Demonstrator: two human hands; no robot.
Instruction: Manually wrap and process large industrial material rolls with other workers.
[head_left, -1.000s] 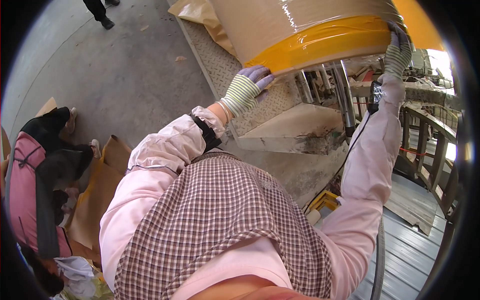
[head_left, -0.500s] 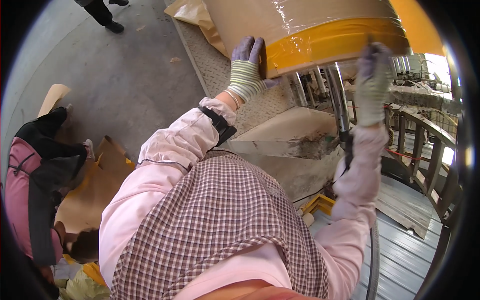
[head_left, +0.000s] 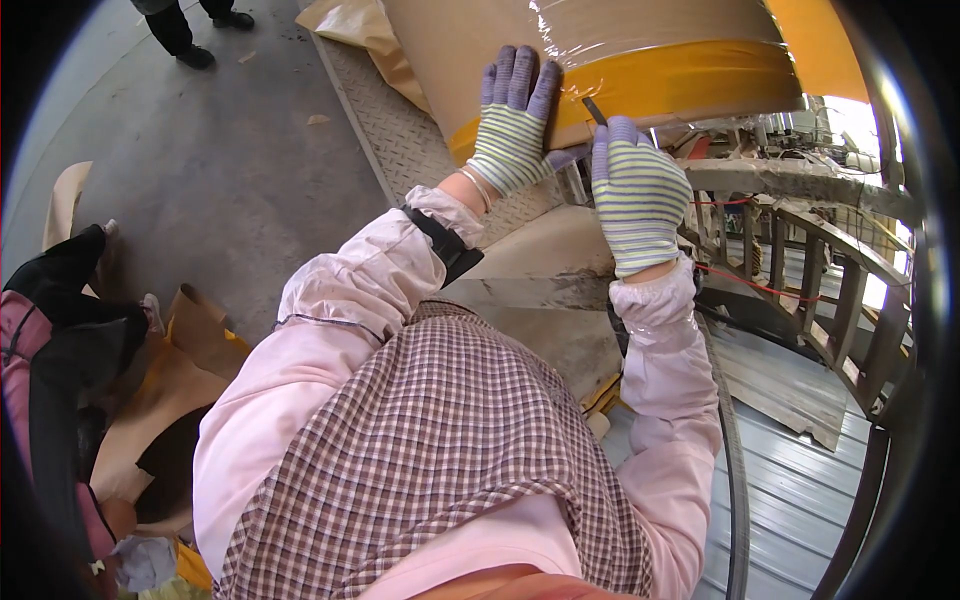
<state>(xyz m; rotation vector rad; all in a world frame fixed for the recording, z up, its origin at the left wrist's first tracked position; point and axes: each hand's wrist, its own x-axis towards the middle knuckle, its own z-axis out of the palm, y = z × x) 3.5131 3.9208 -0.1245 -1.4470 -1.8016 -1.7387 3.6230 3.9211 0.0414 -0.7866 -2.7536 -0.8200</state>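
Observation:
A large rounded bundle in brown paper (head_left: 460,45), with clear film and a yellow band (head_left: 690,85) near its lower edge, fills the top of the view. My left hand (head_left: 512,130), in a striped glove with purple fingertips, lies on the bundle with its fingers stretched out and its thumb by the lower edge. Just right of it, my right hand (head_left: 638,195) wears a matching glove. Its fingers are closed on a thin dark blade-like tool (head_left: 594,110), whose tip stands against the yellow band. The tool's other end is hidden in the glove.
A patterned metal plate (head_left: 375,110) borders the grey floor at left. Dark metal railings (head_left: 815,270) and ribbed sheet metal (head_left: 790,500) lie at right. A co-worker in pink and black (head_left: 75,330) bends over brown paper (head_left: 150,420); another person's legs (head_left: 170,30) show at top left.
My right hand has swung left along the bundle's lower edge, close to my left hand. The left hand has shifted slightly on the paper. The view has turned a little.

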